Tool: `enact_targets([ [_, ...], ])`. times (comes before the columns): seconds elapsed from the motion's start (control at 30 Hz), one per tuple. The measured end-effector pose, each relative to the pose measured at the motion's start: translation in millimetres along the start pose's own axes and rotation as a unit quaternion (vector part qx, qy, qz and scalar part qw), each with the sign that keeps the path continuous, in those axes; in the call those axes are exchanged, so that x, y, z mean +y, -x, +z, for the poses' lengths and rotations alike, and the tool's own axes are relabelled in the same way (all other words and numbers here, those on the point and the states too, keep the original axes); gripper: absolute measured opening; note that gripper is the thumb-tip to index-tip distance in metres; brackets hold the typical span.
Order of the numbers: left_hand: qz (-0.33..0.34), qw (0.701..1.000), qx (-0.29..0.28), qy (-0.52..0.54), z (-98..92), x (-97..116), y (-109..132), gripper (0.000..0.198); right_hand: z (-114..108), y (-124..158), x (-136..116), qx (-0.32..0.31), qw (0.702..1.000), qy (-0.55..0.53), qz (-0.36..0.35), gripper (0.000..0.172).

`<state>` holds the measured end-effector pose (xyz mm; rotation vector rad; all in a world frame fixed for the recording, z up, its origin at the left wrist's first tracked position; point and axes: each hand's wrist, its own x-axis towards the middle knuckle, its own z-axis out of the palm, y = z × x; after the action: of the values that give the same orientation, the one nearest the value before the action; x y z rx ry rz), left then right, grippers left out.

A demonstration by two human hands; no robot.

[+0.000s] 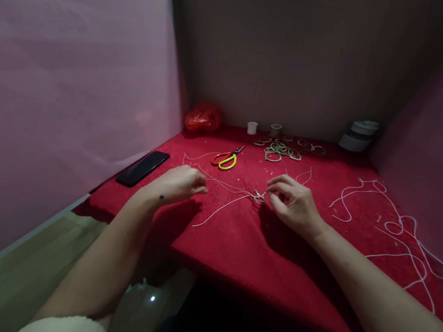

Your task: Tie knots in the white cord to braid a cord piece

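Note:
A small knotted bundle of pale cord [258, 196] lies on the red cloth, with several thin strands running from it to the left. My right hand [294, 202] is at its right side, thumb and fingers bent together on the cord's end. To the left, my left hand [183, 181] hovers just above the cloth with its fingers curled in. One pale strand meets or passes behind those fingers; whatever they grip is hidden. Beyond my hands, scissors [228, 160] with one red and one yellow handle lie apart from both.
Several green and pale cord rings [279, 151] lie at the back, near two small spools [252, 128]. A red plastic bag [203, 118] sits back left, a white container [358, 136] back right. A black phone [143, 168] lies left; loose white cord [398, 226] spreads right.

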<state>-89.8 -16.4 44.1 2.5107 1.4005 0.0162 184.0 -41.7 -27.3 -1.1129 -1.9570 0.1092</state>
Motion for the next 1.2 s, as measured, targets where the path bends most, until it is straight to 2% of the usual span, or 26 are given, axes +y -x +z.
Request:
enact_targets([
  [0.03, 0.005, 0.999, 0.032, 0.033, 2.0, 4, -12, 0.018, -5, -1, 7, 0.023, 1.0, 0.016, 0.014, 0.015],
  [0.07, 0.015, 0.996, 0.038, 0.081, 5.6, 8, -24, 0.016, -9, -3, 16, 0.032, 0.998, 0.037, 0.032, 0.015],
  [0.17, 0.035, 0.979, -0.009, 0.201, 22.6, 19, -61, 0.015, -19, -4, 41, 0.014, 0.994, 0.075, 0.081, 0.015],
  [0.27, 0.044, 0.975, -0.023, 0.218, 40.4, 22, -88, 0.016, -24, -5, 53, -0.019, 0.989, 0.092, 0.11, 0.015],
  [0.33, 0.066, 0.976, -0.019, 0.206, 48.9, 20, -97, 0.014, -25, -6, 53, -0.047, 0.985, 0.108, 0.125, 0.014],
  [0.47, 0.115, 0.982, 0.017, 0.148, 56.6, 18, -98, 0.006, -23, -9, 46, -0.115, 0.972, 0.143, 0.149, 0.01],
  [0.6, 0.118, 0.989, 0.051, 0.078, 58.8, 21, -91, 0.009, -21, -11, 43, -0.15, 0.954, 0.196, 0.172, 0.012],
  [0.77, 0.122, 0.988, 0.058, 0.08, 61.9, 22, -88, 0.01, -24, -10, 49, -0.156, 0.948, 0.201, 0.193, 0.013],
  [0.87, 0.119, 0.988, 0.062, 0.078, 62.9, 21, -88, 0.01, -21, -9, 49, -0.159, 0.953, 0.197, 0.167, 0.014],
  [0.97, 0.119, 0.988, 0.063, 0.08, 63.1, 22, -88, 0.01, -15, -9, 42, -0.146, 0.949, 0.244, 0.134, 0.016],
  [1.07, 0.119, 0.988, 0.062, 0.082, 63.1, 22, -87, 0.01, -18, -12, 30, -0.143, 0.943, 0.279, 0.116, 0.017],
  [1.2, 0.125, 0.987, 0.062, 0.08, 63.0, 21, -87, 0.01, -35, -15, 21, -0.251, 0.925, 0.262, 0.113, 0.013],
])
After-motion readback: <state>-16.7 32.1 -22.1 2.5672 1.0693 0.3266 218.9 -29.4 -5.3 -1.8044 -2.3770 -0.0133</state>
